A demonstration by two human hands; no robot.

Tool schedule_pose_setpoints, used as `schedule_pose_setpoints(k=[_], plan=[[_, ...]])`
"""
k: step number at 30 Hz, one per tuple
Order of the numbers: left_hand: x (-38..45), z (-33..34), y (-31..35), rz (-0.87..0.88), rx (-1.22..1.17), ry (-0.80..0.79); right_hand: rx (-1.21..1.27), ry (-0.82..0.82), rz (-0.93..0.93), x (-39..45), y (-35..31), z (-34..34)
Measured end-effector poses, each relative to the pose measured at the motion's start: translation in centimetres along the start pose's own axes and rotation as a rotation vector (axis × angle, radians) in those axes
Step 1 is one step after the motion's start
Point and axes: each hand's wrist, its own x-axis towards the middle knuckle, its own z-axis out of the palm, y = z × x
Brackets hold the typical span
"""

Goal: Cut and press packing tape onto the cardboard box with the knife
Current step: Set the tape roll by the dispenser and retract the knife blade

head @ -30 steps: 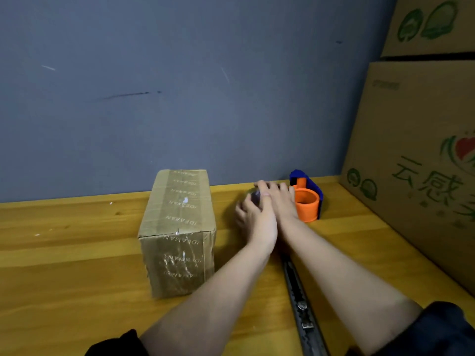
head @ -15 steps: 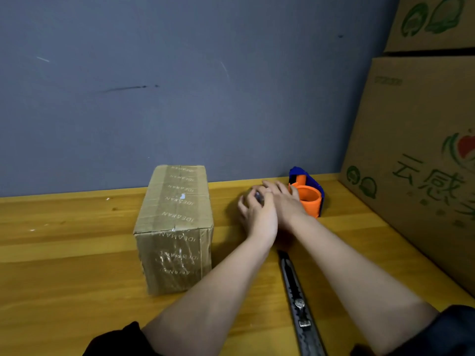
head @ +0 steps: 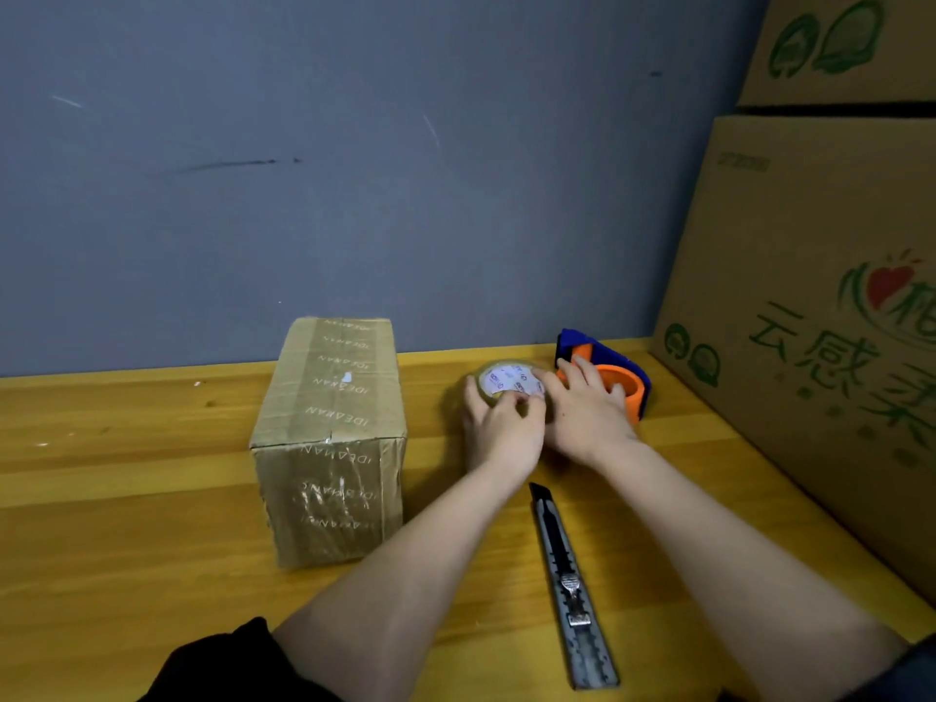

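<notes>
A small cardboard box (head: 332, 428), wrapped in printed clear tape, stands on the wooden table (head: 126, 499) left of centre. To its right a roll of packing tape (head: 509, 380) with a white printed core lies tilted up on the table. My left hand (head: 499, 430) grips the roll's near left side, thumb and fingers pinching at its rim. My right hand (head: 585, 412) rests against the roll's right side. A grey utility knife (head: 567, 580) lies on the table between my forearms, blade end pointing away from me.
An orange and blue tape dispenser (head: 615, 380) sits just behind my right hand. Large printed cardboard boxes (head: 820, 316) are stacked along the right edge. A grey wall (head: 354, 169) backs the table.
The hands have pulled slightly towards me and the tape roll, mostly hidden before, now shows between them. The knife and the box have not moved.
</notes>
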Motion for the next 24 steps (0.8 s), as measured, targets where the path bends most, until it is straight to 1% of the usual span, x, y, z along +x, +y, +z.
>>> schedule_pose_setpoints(k=[7, 14, 16, 20, 24], plan=[[-0.4, -0.3, 0.3, 0.005, 0.064, -0.031, 0.111, -0.04, 0.092, -0.2, -0.7, -0.1], [-0.9, -0.6, 0.2, 0.0, 0.03, -0.087, 0.163, -0.087, 0.066, -0.2, -0.6, -0.5], [-1.4, -0.8, 0.4, -0.006, 0.031, -0.095, 0.165, -0.044, 0.03, -0.7, -0.4, -0.9], [-3.4, -1.8, 0.7, 0.043, 0.059, -0.078, 0.163, 0.132, -0.082, -2.2, -0.5, -1.9], [-5.9, -3.0, 0.6, 0.091, 0.027, -0.089, 0.192, 0.28, -0.113, -4.5, -1.3, -3.0]])
